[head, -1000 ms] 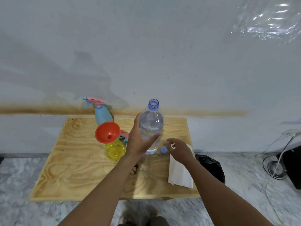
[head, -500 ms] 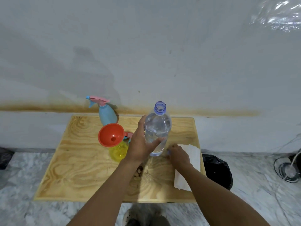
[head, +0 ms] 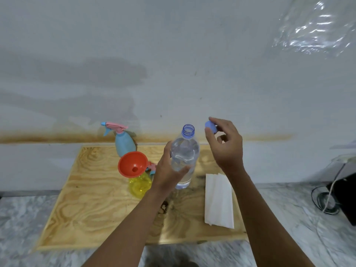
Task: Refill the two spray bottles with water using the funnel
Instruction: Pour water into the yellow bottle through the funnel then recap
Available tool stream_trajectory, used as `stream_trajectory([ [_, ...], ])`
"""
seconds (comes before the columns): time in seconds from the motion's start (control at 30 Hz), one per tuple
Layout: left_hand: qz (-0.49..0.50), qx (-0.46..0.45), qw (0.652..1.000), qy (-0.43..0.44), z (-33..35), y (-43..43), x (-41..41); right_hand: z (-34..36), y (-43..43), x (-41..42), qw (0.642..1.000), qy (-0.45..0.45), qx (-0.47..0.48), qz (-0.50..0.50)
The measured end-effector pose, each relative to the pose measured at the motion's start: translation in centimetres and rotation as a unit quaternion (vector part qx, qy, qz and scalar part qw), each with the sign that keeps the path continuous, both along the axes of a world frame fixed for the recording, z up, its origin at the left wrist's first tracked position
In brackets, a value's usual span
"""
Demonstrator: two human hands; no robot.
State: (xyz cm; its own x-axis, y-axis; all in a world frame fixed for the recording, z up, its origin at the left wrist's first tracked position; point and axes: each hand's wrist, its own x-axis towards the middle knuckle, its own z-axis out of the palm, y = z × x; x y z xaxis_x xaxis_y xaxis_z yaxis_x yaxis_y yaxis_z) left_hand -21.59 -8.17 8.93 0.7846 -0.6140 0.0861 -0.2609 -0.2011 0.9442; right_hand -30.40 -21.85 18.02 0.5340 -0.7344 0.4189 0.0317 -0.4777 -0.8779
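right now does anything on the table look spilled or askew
The orange funnel sits tilted on the yellow spray bottle, not upright. Near the water bottle, dark blotches mark the wooden table; I cannot tell whether they are wet.

One blue spray bottle (head: 124,143), one yellow spray bottle (head: 140,185), one orange funnel (head: 133,164), one water bottle (head: 185,157), one bottle cap (head: 210,128), one paper towel (head: 218,201), two hands: left hand (head: 167,174), right hand (head: 226,149).

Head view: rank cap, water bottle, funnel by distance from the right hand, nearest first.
1. cap: pinched in the right hand itself.
2. water bottle: just left of it, gripped by the left hand.
3. funnel: farther left, on the yellow spray bottle.
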Motion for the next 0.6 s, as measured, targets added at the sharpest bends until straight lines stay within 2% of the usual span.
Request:
stream_trajectory([
  [0.1, -0.002, -0.010, 1.000, 0.003, 0.4, 0.1, -0.2, 1.7, 0.8, 0.1, 0.992, 0.060, -0.069, 0.085],
  [0.23, -0.008, 0.000, 1.000, 0.008, 0.6, 0.1, -0.5, 1.8, 1.0, 0.8, 0.971, 0.161, -0.131, 0.122],
  [0.6, -0.013, 0.018, 1.000, -0.001, 0.0, 0.2, -0.3, 2.0, 1.5, 1.4, 0.968, 0.191, -0.127, 0.100],
])
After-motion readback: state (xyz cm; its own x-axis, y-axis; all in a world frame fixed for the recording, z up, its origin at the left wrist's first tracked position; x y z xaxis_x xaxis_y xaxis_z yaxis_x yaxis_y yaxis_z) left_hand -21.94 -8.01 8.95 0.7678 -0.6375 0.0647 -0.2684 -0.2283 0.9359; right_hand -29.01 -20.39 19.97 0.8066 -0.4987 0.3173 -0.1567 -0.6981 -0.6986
